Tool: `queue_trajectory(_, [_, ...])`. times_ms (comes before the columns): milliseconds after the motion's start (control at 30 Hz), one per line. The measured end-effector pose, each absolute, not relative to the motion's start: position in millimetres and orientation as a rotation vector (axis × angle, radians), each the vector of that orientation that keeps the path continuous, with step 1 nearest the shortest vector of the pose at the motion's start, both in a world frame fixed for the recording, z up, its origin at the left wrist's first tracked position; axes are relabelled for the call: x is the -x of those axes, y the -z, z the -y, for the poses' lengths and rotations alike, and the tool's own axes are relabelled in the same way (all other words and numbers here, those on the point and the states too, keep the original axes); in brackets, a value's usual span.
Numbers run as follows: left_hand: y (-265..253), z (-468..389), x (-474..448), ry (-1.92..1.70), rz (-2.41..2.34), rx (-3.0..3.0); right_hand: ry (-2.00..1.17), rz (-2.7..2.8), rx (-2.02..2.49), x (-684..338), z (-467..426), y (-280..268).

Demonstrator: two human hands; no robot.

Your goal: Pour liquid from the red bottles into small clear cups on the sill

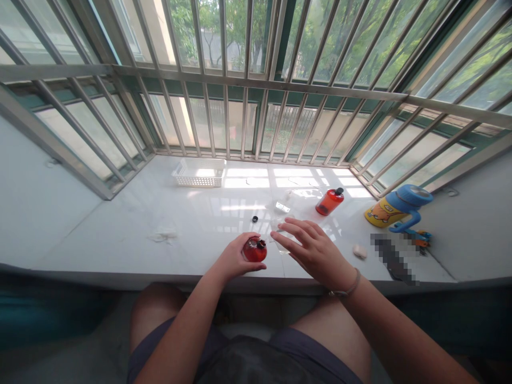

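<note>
My left hand (234,258) is wrapped round a red bottle (254,253) near the front edge of the white ledge. The bottle's dark neck points up toward me, and it looks uncapped. A small black cap (255,219) lies on the ledge just beyond it. To the right, my right hand (314,248) hovers with its fingers stretched out and apart, holding nothing. Under its fingertips is a clear, see-through item (283,246), partly hidden by the hand; its kind I cannot make out. A second red bottle (330,202) with a black cap stands farther back on the right.
A white plastic basket (200,175) sits at the back left by the barred window. Crumpled clear plastic (163,236) lies at left. On the right are a blue and yellow flask (394,207), a pale lump (359,251) and a blurred dark item (394,258).
</note>
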State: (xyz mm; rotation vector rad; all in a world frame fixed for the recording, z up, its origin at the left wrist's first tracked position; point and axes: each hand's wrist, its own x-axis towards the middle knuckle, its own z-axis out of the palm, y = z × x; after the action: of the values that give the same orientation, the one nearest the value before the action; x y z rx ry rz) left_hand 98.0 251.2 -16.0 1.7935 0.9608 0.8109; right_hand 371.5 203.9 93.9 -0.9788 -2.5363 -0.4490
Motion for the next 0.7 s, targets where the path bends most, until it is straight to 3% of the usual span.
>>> queue_trajectory(700, [14.6,-250.1,-98.1,-0.821,-0.958,-1.777,0.542,2.570,0.925,-370.8,-205.9,-97.9])
